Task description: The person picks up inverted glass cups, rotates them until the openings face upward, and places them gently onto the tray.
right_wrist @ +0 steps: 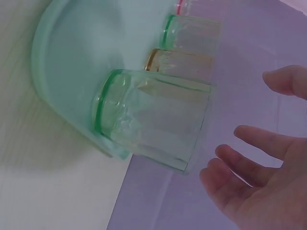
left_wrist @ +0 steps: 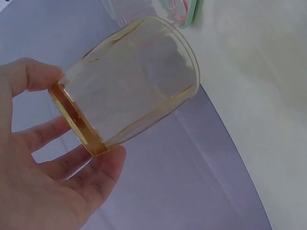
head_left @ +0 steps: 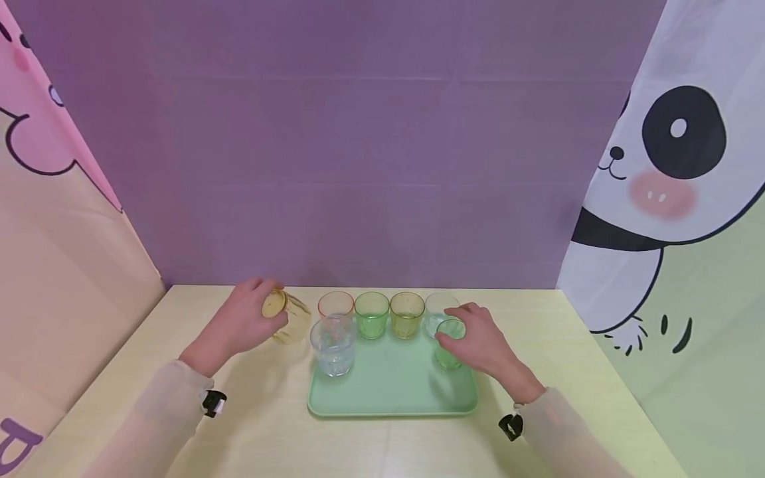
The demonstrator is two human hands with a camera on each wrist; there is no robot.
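Note:
My left hand (head_left: 254,320) grips a yellow glass (left_wrist: 134,86) by its thick base, thumb on one side and fingers on the other. The glass is off the table, tipped on its side, its mouth turned toward the tray. In the right wrist view, a green glass (right_wrist: 153,117) stands upright on the green tray (head_left: 394,395), at its right end. My right hand (head_left: 478,335) hovers at the rim of this glass with parted fingers; a gap shows between the fingertips and the glass. A clear glass (head_left: 333,352) stands at the tray's left side.
Along the tray's back stand a red-rimmed glass (head_left: 336,302), another green glass (head_left: 372,317), another yellow glass (head_left: 408,317) and a clear glass (head_left: 439,305), partly hidden by the right hand. A purple cloth (head_left: 370,166) hangs behind the wooden table (head_left: 269,425); printed cloths flank it.

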